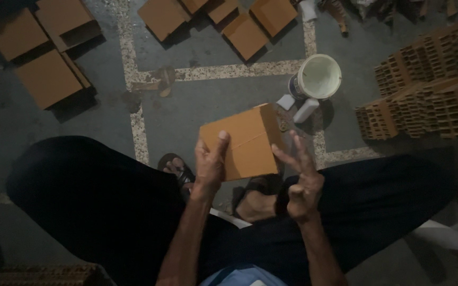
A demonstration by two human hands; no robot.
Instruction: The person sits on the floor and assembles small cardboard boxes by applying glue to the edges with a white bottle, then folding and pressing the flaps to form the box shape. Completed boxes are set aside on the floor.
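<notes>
A small brown cardboard box (pixel 245 139) with its flaps closed is held up over my knees. My left hand (pixel 209 163) grips its left side, thumb lying across the top face. My right hand (pixel 300 177) hovers just right of the box with fingers spread, two fingertips close to or brushing its right edge; it holds nothing. My dark trousers and sandalled feet (pixel 178 169) show beneath the box.
Several finished brown boxes (pixel 49 79) lie on the grey floor at the upper left and top centre (pixel 246 34). A white bucket (pixel 319 77) and a small white bottle (pixel 306 110) stand beyond the box. Stacks of flat corrugated cardboard (pixel 430 79) sit at the right.
</notes>
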